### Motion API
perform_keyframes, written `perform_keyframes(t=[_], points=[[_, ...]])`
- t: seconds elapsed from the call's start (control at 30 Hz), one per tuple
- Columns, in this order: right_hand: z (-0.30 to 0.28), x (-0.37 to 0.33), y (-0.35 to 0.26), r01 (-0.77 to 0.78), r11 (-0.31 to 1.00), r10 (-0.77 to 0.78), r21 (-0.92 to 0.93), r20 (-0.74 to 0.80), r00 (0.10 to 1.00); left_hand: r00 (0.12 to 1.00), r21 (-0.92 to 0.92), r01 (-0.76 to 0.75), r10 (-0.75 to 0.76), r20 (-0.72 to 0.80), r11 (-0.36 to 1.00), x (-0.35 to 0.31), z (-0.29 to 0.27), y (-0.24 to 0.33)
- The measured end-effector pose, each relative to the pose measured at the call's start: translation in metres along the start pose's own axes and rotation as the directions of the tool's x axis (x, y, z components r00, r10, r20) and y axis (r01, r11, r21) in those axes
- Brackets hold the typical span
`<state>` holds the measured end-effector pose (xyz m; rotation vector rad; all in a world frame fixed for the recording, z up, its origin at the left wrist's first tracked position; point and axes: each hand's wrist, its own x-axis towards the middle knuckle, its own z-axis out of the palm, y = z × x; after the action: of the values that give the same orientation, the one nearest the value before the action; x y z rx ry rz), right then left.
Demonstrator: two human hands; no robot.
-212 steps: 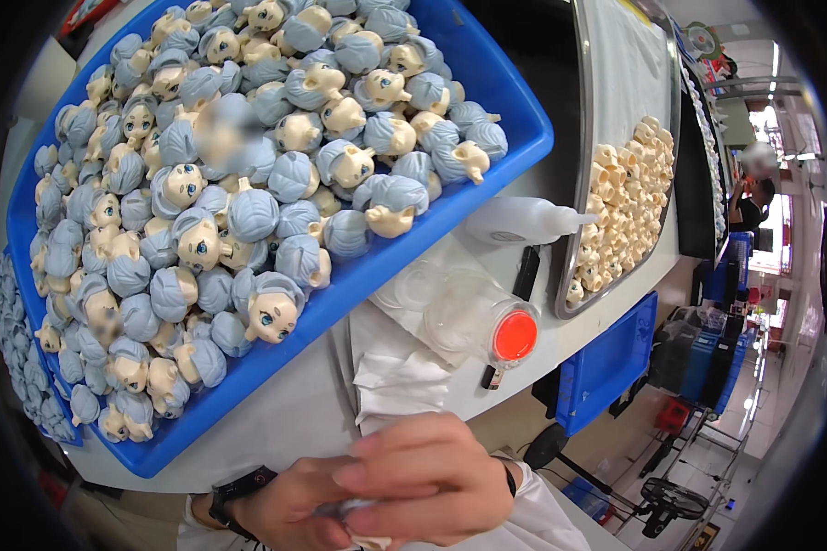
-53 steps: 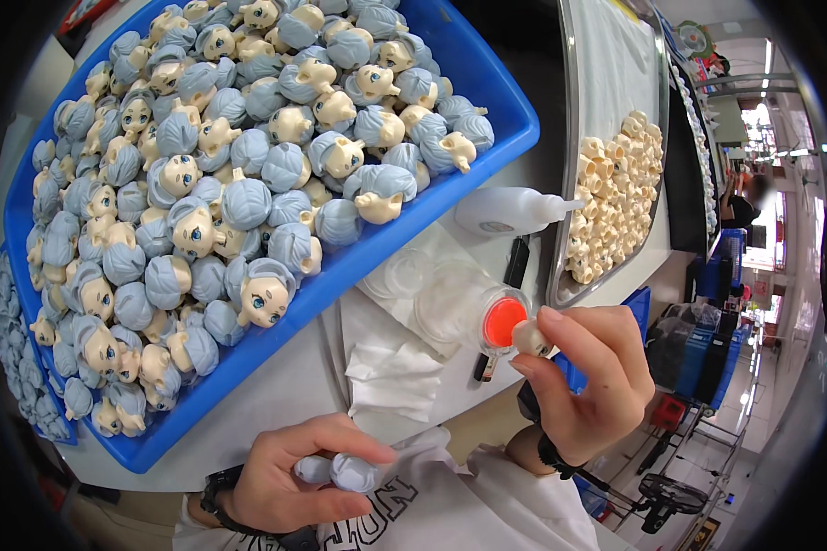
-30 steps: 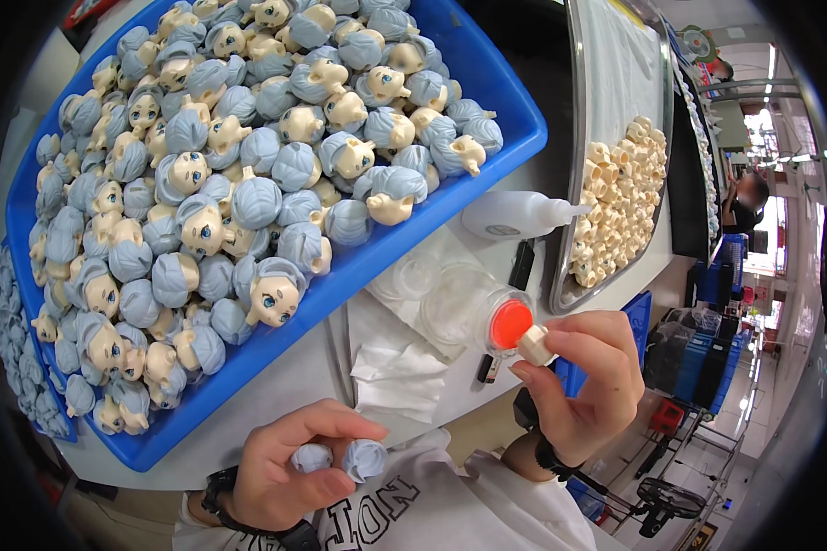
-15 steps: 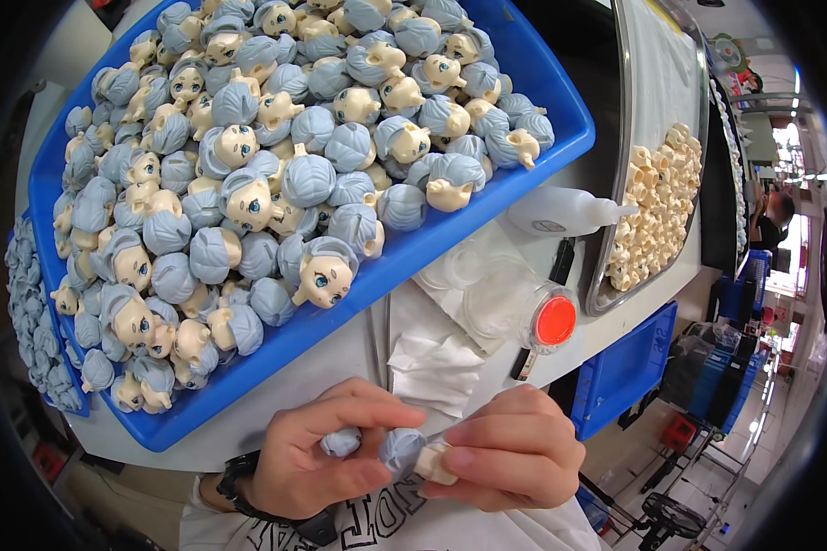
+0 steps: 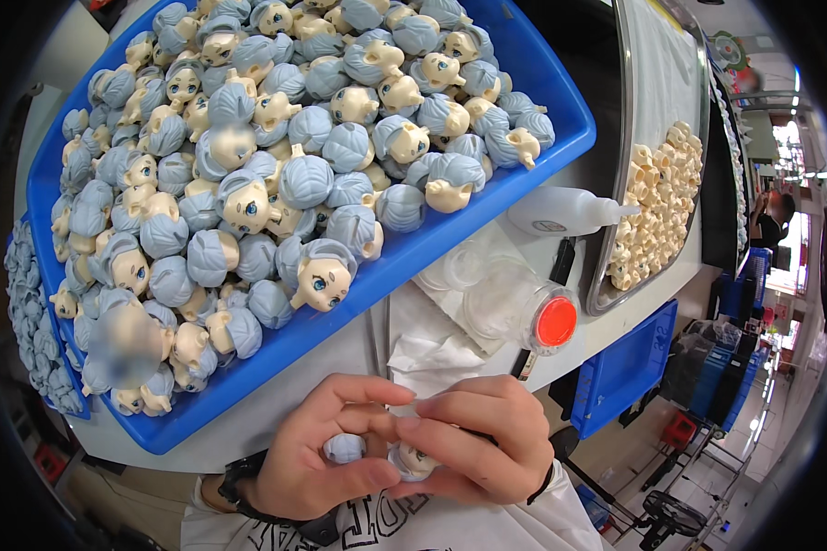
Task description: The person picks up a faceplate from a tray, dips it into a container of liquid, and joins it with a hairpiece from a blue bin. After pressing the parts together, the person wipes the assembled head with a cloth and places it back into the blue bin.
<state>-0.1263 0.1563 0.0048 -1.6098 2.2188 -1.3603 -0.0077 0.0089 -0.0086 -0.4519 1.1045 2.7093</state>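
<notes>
Low in the view, my two hands meet in front of my shirt. A small doll head with pale face and blue hair is pinched by my right hand, whose fingers partly cover it. The fingers of my left hand are curled, with its thumb tip against that head's left side. A second, loose blue hair piece rests inside my left palm. Beyond my hands, a big blue bin is heaped with similar doll heads, blue-haired and pale-faced.
At right, a metal tray carries a pile of pale face pieces. Between bin and tray lie a white squeeze bottle, a clear jar with a red top and white tissue. Blue hair pieces fill another container at left.
The hair piece and the pale face piece, held side by side before, are now together as one head. My right hand has moved left and closed over it.
</notes>
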Motion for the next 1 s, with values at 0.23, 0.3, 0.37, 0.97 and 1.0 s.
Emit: perform_keyframes(t=[0.23, 0.3, 0.37, 0.97, 1.0], points=[[0.008, -0.006, -0.003, 0.004, 1.000, -0.007, -0.030, -0.087, 0.996, 0.996, 0.044, 0.085, -0.084, -0.012, 0.995, 0.002, 0.004, 0.006], [0.007, -0.003, -0.003, 0.059, 0.998, -0.061, -0.019, -0.100, 0.993, 0.999, 0.082, 0.033, -0.035, 0.019, 0.996, 0.000, 0.002, 0.001], [0.008, 0.000, -0.001, 0.161, 0.987, -0.162, -0.014, -0.147, 0.976, 1.000, 0.120, 0.004, -0.007, 0.029, 0.993, -0.003, -0.002, -0.002], [-0.094, -0.049, 0.059, -0.727, 0.636, 0.433, -0.261, -0.659, 0.615, 0.963, -0.462, -0.265, 0.261, -0.074, 0.846, -0.006, 0.006, 0.007], [-0.095, -0.050, 0.065, -0.747, 0.586, 0.460, -0.314, -0.631, 0.625, 0.964, -0.463, -0.261, 0.258, -0.071, 0.847, -0.002, 0.005, 0.006]])
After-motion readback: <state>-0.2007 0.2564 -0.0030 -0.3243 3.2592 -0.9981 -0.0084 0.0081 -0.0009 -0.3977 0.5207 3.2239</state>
